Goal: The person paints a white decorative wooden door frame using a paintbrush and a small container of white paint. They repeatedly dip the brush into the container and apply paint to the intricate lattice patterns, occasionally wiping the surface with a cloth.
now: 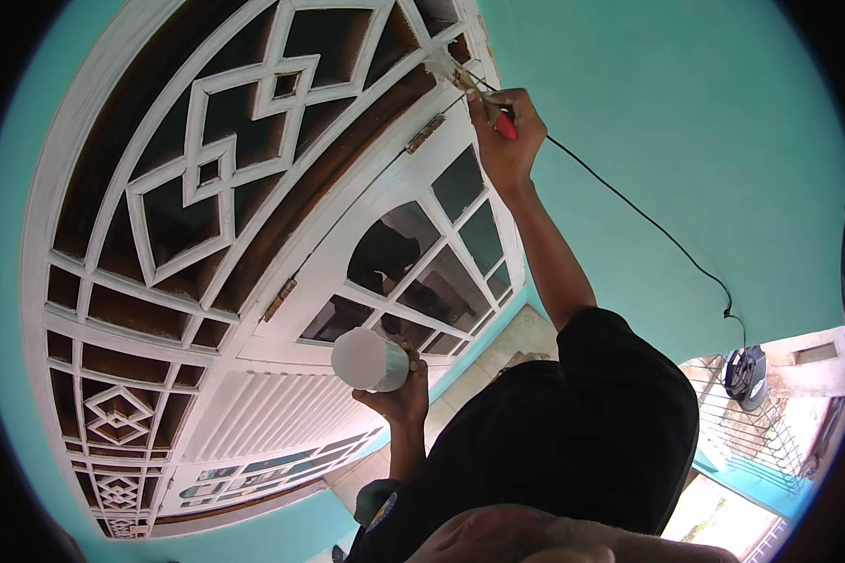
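"So, where is the paintbrush [462, 81]?"

"Raised high in the right hand [513, 148], which is closed around its red handle [505, 125]; the pale bristles [438, 64] are at the edge of the white lattice [197, 117], near the white door [338, 253]."

"And the left hand [406, 398]?"

"Lower down, it grips a pale tub [366, 360] by the side, well apart from the paintbrush."

"What's in the tub?"

"Its round end looks plain white; I cannot tell whether that's paint, a lid or the base."
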